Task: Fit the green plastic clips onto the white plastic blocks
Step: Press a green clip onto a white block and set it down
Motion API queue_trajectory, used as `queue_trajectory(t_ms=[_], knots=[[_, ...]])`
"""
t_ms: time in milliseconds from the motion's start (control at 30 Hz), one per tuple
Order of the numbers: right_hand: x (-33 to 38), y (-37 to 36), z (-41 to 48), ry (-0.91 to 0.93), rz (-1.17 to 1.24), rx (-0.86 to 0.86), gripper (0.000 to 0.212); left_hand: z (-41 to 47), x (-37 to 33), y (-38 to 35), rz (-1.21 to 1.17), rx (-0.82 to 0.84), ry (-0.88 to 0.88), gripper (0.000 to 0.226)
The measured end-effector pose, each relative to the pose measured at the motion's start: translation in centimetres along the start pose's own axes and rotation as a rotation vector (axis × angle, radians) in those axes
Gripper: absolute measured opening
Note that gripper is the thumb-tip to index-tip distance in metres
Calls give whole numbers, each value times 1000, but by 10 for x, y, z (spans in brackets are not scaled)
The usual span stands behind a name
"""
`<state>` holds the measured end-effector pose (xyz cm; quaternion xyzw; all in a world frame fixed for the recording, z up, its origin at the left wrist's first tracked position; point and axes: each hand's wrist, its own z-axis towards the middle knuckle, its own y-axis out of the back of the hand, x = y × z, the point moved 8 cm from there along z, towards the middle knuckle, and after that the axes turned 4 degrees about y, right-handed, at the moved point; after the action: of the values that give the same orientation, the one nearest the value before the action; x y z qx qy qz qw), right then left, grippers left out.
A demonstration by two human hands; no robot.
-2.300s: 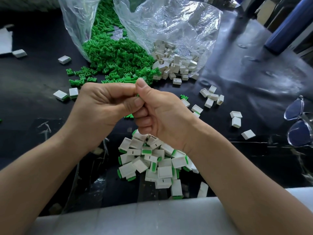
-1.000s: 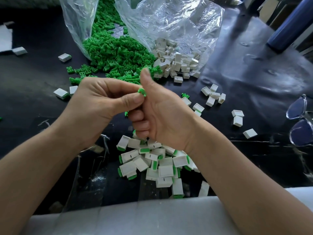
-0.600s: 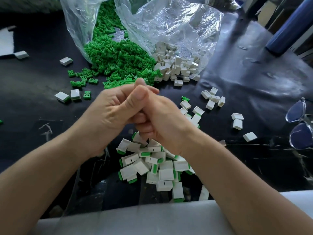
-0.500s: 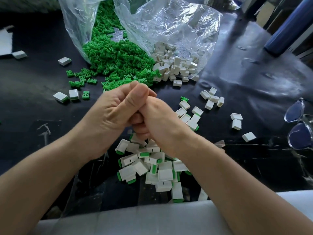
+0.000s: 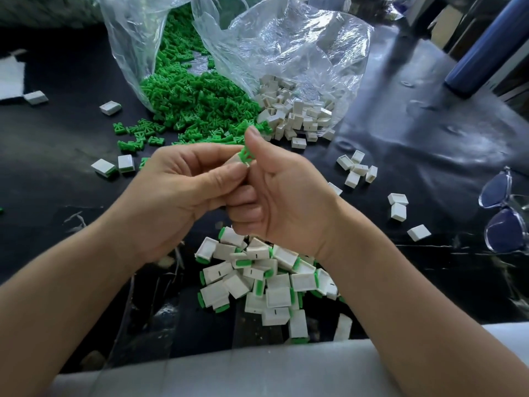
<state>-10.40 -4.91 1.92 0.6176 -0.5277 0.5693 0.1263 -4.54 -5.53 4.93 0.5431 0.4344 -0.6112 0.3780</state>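
Left hand (image 5: 183, 196) curled, thumb and forefinger pinching a white block (image 5: 235, 161). Most of the block is hidden by the fingers, so its orientation is unclear. Right hand (image 5: 286, 202) also curled, lower fingers folded into the palm, thumb raised. It holds a green clip (image 5: 246, 155) against the exposed end of the block. Clip looks partly seated, can't confirm from this angle. The hands touch each other, above the table and clear of it.

Directly below the hands: pile of assembled blocks (image 5: 257, 282), white bodies with green showing at one end, lying at all angles.

Beyond the hands: heap of loose clips (image 5: 200, 110) spilling from an open clear bag (image 5: 128, 53) onto the black table cover (image 5: 429, 133). Just beside it on the right, a heap of bare blocks (image 5: 297, 116) at the mouth of a second clear bag (image 5: 300, 47). The two heaps touch where they meet.

Strays:
- A small cluster of white blocks (image 5: 356, 170) right of the hands, with three more singles further right.
- Two blocks side by side (image 5: 114, 166) on the left, green edge visible on them.
- Two single blocks (image 5: 110, 108) further out on the left.
- A few clips (image 5: 137, 137) scattered ahead of the main heap.

Right edge: clear-framed glasses (image 5: 503, 210), folded. Top right: blue cylinder (image 5: 486, 50), leaning. Near edge: pale grey strip (image 5: 257, 373) along the table front.
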Motion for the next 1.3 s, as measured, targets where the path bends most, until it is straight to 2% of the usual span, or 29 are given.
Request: queue_trajectory(t_ms=[233,367,733,1167,1300], knots=[[-4,0,0,-53,21,46,58,-2,-4,1,62,39,-44,22],[-4,0,0,-60,15,50,56,-2,-4,3,45,-12,-51,10],[-1,-2,0,30,147,1,44,-1,-2,3,34,-67,-38,21],[-2,-1,0,85,152,-69,41,-1,1,8,89,-98,-24,25],[-2,-1,0,93,128,-72,37,-1,2,10,117,-92,-23,38]])
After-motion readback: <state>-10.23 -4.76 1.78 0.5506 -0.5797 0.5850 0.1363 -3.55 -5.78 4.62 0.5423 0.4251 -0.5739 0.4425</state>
